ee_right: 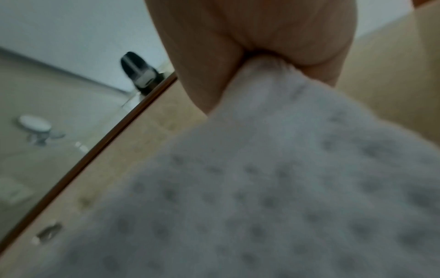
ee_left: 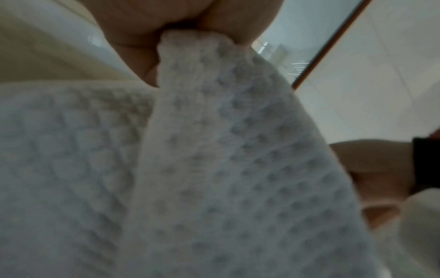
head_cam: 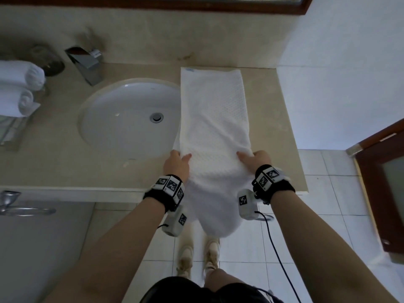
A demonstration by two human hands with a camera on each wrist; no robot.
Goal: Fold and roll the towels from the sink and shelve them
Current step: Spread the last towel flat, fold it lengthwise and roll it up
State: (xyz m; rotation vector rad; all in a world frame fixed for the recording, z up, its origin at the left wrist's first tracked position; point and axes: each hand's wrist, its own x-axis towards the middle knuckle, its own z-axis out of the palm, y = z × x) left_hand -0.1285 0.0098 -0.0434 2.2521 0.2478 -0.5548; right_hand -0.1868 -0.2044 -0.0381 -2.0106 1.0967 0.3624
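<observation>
A white waffle-weave towel (head_cam: 213,114) lies lengthwise on the beige counter (head_cam: 271,110) right of the sink (head_cam: 122,119), its near end hanging over the counter's front edge. My left hand (head_cam: 178,160) pinches the towel's left edge and my right hand (head_cam: 254,159) pinches its right edge, both near the counter front. The left wrist view shows cloth bunched between thumb and fingers (ee_left: 190,37) of the left hand. In the right wrist view the towel (ee_right: 273,188) is squeezed the same way by the right hand (ee_right: 262,52).
Two rolled white towels (head_cam: 19,88) lie on a rack at the far left. A chrome tap (head_cam: 86,62) stands behind the sink. A mirror frame (head_cam: 196,5) runs along the back wall. A wooden door (head_cam: 382,184) is at the right, and a towel bar (head_cam: 24,209) below the counter.
</observation>
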